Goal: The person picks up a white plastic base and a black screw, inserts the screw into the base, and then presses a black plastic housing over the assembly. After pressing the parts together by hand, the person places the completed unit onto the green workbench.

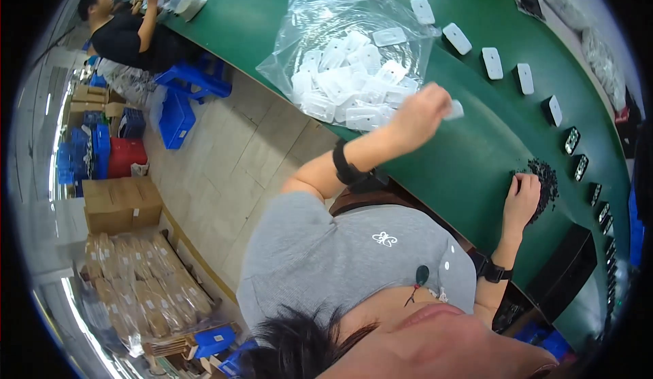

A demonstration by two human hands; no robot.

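The left hand (420, 119) holds a white cover (455, 110) in its fingers, over the green tabletop (452, 175) beside a clear bag (280, 58) of covers. The right hand (521, 202) touches black bits (545, 182) (whether its fingers grip any, I cannot tell).

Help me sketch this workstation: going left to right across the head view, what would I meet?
Brown cardboard box, blue plastic stool, clear bag of white pieces, left grip, lone white piece beside it, right grip, pile of small black pieces.
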